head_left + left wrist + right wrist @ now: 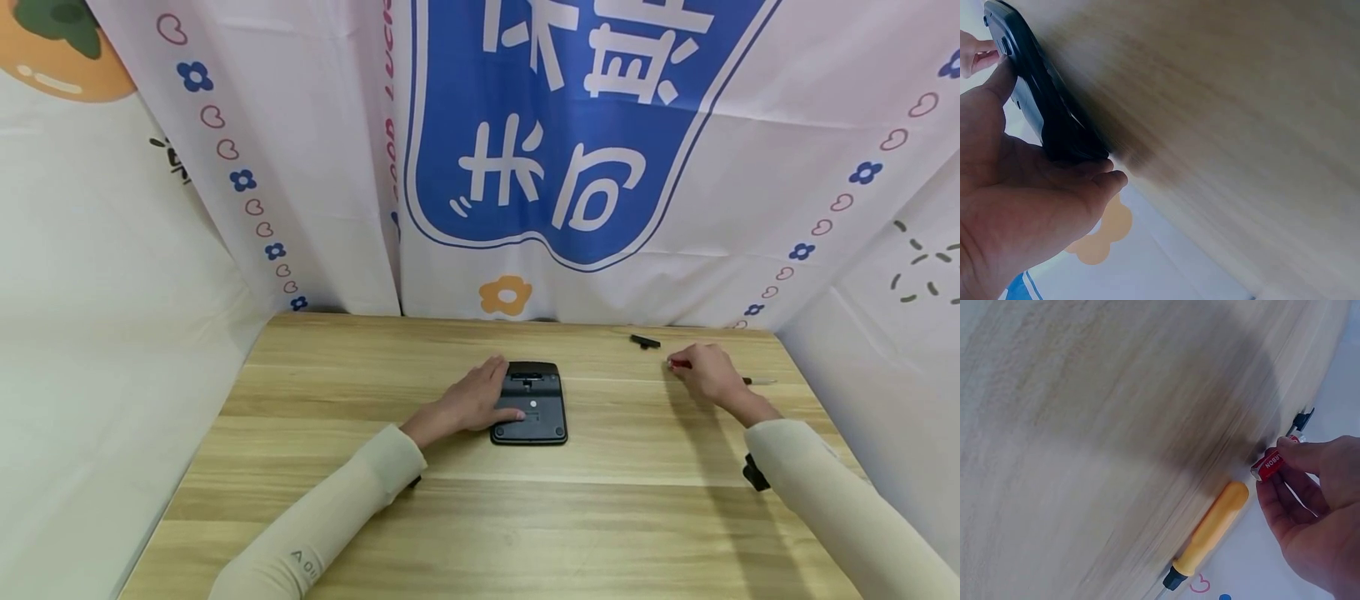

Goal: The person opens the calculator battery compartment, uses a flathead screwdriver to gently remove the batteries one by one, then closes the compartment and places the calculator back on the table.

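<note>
A black calculator (528, 421) lies face down on the table, the battery compartment (527, 377) at its far end uncovered. My left hand (471, 400) holds it from the left side. In the left wrist view the thumb (1002, 81) presses on its back and the fingertips (1110, 178) touch its end. Farther right, my right hand (708, 372) pinches a small red and silver battery (1269, 464) between thumb and fingers, just above the table. Beside that hand lies a screwdriver (1213, 528) with an orange handle, mostly hidden in the head view.
A small black cover (645, 342) sits near the table's back edge, left of the right hand. The wooden table (480, 533) meets a printed white cloth (337, 208) at the back. Plain cloth walls stand on both sides.
</note>
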The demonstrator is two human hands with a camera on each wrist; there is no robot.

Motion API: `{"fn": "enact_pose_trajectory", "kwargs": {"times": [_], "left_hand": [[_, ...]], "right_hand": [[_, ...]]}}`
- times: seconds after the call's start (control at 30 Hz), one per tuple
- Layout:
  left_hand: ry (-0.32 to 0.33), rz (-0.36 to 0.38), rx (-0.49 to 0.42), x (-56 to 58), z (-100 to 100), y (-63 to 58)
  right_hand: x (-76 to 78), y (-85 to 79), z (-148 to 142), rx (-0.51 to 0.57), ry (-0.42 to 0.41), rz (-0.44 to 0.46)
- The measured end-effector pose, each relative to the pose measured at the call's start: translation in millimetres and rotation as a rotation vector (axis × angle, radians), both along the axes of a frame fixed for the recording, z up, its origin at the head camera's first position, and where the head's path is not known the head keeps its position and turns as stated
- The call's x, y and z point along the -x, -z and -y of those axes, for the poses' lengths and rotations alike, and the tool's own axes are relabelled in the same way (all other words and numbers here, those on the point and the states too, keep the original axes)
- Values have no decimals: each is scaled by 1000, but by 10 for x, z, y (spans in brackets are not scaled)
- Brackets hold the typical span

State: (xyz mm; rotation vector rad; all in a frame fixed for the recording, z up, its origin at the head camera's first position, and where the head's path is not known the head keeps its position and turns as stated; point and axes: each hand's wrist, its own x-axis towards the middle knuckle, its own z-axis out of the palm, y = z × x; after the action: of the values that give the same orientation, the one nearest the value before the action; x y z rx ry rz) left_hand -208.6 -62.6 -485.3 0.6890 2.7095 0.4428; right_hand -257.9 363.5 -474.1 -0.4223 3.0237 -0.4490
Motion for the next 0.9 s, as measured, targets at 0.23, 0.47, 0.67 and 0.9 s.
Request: {"fn": "enact_pose_trajectory", "kwargs": {"times": [0.23,0.47,0.67,0.9], "left_hand": [[0,-2,-6,-3,2,14],[4,-13,-4,2,5,20],[8,-12,-8,3,6,20],[2,-7,-15,1,6,16]], "right_hand": [[-6,34,-20,-25,-36,-31],[-18,105,-36,-52,-85,-116],[-28,136,-44,-44,-86,-126],[-37,130,-32,-42,-95,-129]]}}
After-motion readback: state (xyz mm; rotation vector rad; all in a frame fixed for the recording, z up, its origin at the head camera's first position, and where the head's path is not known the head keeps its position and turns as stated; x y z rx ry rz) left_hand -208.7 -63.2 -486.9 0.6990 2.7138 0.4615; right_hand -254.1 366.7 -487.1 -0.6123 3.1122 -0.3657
